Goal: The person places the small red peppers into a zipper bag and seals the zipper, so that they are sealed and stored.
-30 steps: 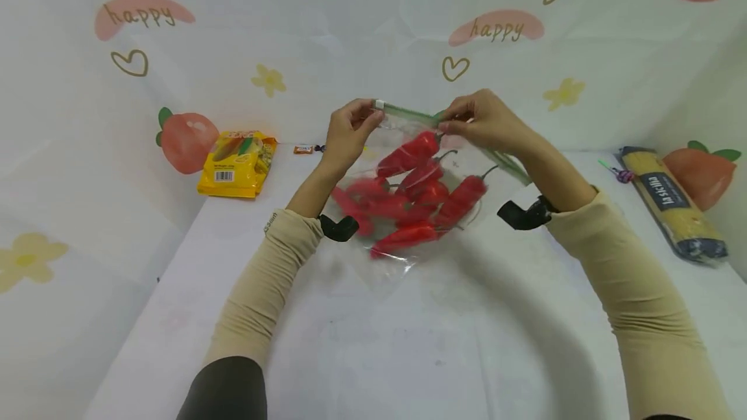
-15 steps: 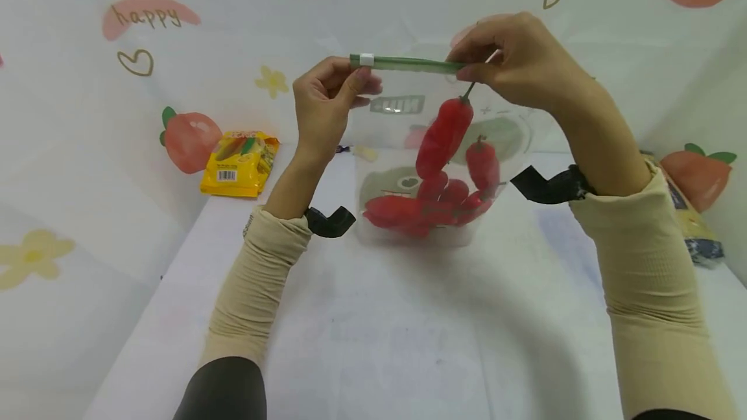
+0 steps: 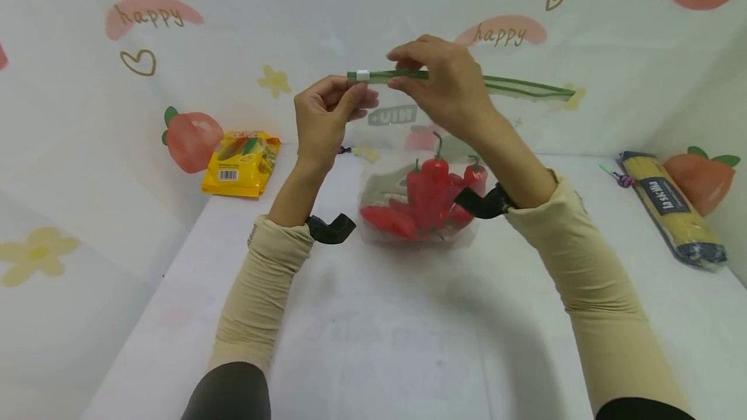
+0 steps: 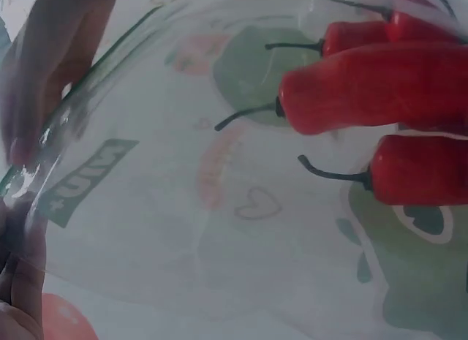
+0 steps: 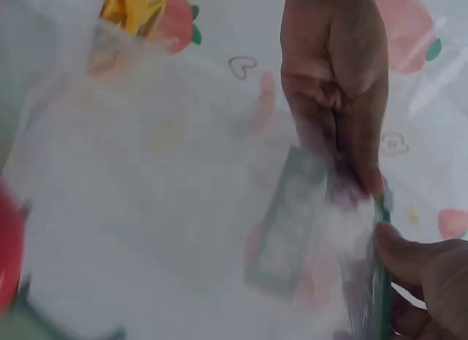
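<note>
A clear zip bag point(image 3: 391, 141) with a green zip strip point(image 3: 516, 85) hangs upright between the hands. Several red chili peppers point(image 3: 432, 196) lie bunched in its lower part. At the strip's left end, beside the white slider point(image 3: 363, 75), my left hand point(image 3: 323, 115) pinches the bag's corner. The right hand point(image 3: 452, 86) pinches the strip a little right of the slider, thumb below and fingers above. Right of that hand, the strip's two edges stand apart. The right wrist view shows the right thumb point(image 5: 409, 256) against the strip. Whether the bag's bottom touches the table is unclear.
A yellow packet point(image 3: 242, 164) stands at the back left of the white table point(image 3: 385, 342). Toward the right lies a long pack of pasta point(image 3: 671, 206), with a small purple item point(image 3: 626, 180) beside it. Behind them hangs a printed backdrop point(image 3: 373, 24).
The bag has been lifted and straightened, and the peppers have settled lower in it. My right hand has shifted left along the strip toward the slider; the left hand still pinches the corner.
</note>
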The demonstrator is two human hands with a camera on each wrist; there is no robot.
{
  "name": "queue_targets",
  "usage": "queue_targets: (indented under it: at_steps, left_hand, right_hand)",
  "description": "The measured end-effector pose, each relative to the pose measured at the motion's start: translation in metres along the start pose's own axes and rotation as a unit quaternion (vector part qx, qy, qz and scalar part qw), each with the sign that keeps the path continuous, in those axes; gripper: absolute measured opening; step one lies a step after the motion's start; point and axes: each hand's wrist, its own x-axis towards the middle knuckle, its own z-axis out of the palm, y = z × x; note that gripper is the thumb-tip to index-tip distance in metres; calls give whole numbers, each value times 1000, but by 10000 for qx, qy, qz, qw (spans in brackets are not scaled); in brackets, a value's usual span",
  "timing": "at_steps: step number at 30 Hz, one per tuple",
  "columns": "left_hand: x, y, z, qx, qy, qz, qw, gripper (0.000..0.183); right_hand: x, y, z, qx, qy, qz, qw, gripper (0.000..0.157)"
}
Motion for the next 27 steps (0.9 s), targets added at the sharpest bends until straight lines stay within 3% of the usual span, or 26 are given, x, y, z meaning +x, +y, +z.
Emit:
queue_targets:
  at_steps: [6,13,20,27]
  left_hand:
    - [-7,-2,3,-87,-16,174,9998,10]
    - [-7,-2,8,-240,48,312,9992,9]
    - [-7,-2,9,-389,150,258,9988,9]
    - [-7,-4,3,-468,398,142,9980,8]
  right_hand:
    - [7,-15,25,383,140,-129,9991,28]
    - [7,-17,26,137,231,-422,9987,18]
    - [-11,7,1,-288,634,-513,9963,18]
    - [-40,45,-37,-499,1089,-46,9928,18]
